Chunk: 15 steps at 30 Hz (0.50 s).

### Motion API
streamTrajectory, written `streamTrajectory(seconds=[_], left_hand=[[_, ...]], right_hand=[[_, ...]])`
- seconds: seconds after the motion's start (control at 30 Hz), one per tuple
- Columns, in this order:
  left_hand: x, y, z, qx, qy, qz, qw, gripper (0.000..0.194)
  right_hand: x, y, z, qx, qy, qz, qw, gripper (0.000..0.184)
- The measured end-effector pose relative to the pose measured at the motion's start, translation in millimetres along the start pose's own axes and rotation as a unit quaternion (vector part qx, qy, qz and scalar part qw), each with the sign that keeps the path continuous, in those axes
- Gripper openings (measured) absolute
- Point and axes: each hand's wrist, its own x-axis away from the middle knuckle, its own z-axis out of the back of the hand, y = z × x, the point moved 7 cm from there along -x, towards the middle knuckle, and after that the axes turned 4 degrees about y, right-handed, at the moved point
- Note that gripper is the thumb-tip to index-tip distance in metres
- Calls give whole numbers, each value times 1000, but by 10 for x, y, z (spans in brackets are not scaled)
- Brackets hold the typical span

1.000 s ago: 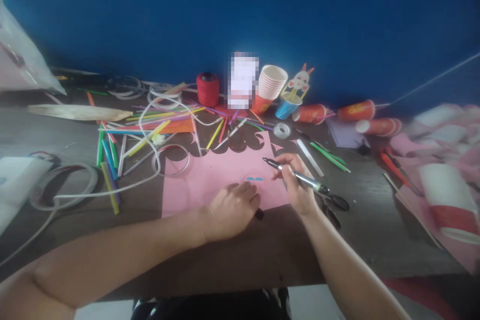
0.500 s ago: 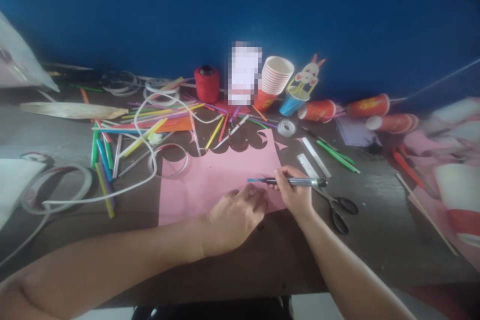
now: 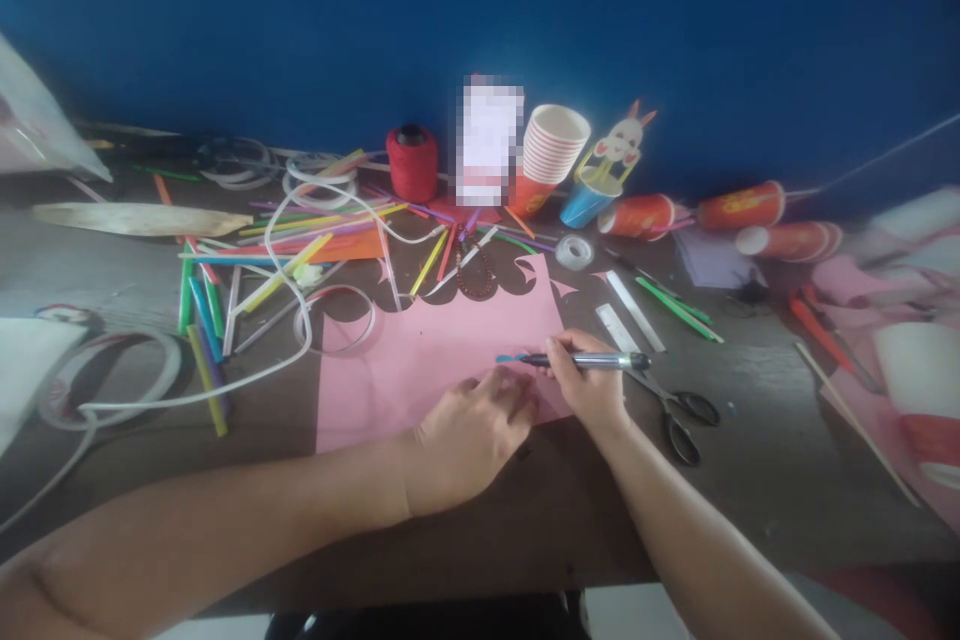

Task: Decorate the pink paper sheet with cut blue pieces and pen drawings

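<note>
I see my right hand (image 3: 589, 382) gripping a slim metallic pen (image 3: 592, 360), lying level, tip pointing left; my left hand (image 3: 472, 430), fingers loosely curled, holding nothing, presses the flat pink paper (image 3: 420, 350).

Black scissors (image 3: 679, 418) lie near a white ruler (image 3: 634, 311). A red thread spool (image 3: 412, 163) stands beside stacked paper cups (image 3: 550, 157). Coloured straws (image 3: 285, 255) lie scattered.

Both forearms were bare from elbow to wrist; no sleeves, no watch, no bracelet or ring seen. Left hand (image 3: 469, 440) and right hand (image 3: 592, 390) were bare, ungloved. Nails looked short, detail too blurred to tell more. A strip of dark clothing (image 3: 420, 620) showed at the bottom edge, between the arms; type of garment could not be told.
</note>
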Motion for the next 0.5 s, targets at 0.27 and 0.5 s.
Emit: streamTrajectory(seconds=[0.27,0.5], left_hand=[[-2,-6,7,19,3,5,1000,42],[-1,-3,17,9,-5,0,1000,42]], right_hand=[[9,11,-11,9,-2,4,1000,21],[7,10,-13,9,-1,4,1000,20]])
